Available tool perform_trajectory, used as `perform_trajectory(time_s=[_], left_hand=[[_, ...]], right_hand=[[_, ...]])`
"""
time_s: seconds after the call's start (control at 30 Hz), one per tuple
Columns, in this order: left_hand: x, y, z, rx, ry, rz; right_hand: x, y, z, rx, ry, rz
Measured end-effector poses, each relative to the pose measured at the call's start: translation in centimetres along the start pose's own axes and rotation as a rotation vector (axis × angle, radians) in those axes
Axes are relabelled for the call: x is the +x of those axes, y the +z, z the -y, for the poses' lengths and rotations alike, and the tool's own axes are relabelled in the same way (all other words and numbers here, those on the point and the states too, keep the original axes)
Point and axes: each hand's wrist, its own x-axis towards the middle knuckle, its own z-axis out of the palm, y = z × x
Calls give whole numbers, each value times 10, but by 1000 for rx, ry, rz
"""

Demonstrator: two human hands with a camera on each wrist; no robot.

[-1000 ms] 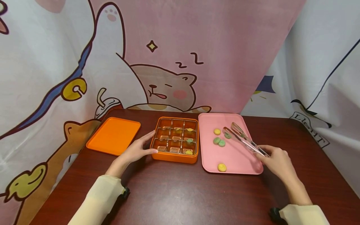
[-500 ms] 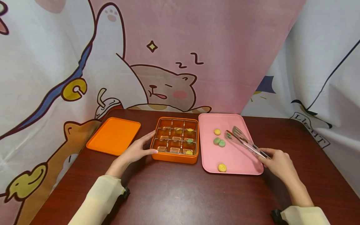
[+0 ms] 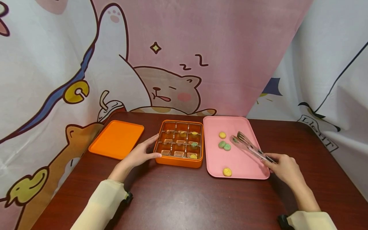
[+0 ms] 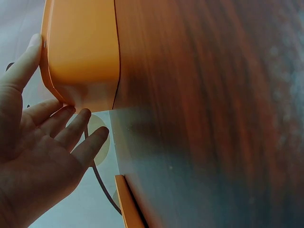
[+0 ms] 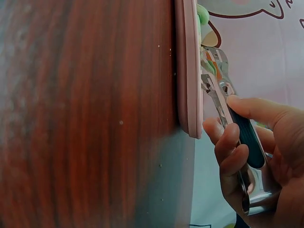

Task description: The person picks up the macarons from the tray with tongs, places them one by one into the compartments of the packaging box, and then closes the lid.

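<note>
My right hand grips metal tongs with dark handle grips, angled over the right part of the pink tray. A green macaron shows at the tongs' left tip, partly hidden. Two green macarons lie together to its left. One yellow macaron sits behind them and another yellow macaron by the tray's front edge. My left hand touches the left side of the orange compartment box, thumb at its front corner, fingers loosely extended in the left wrist view.
Several yellow and green macarons, such as the green one, sit in the box's clear divided insert, mostly in its right column. An orange lid lies left of the box. A cartoon-print curtain hangs behind the brown table.
The tongs' tips have shifted slightly toward the front and right, and my right hand has moved a little the same way. My left hand and the box have stayed in place.
</note>
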Motion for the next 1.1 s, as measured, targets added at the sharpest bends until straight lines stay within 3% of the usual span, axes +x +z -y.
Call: perform_trajectory(time_s=[0.5, 1.1], left_hand=[[1, 1, 1, 5, 14, -10], [0, 1, 2, 16, 17, -18]], right_hand=[[0, 3, 1, -11, 8, -25], [-2, -1, 14, -10, -47, -130]])
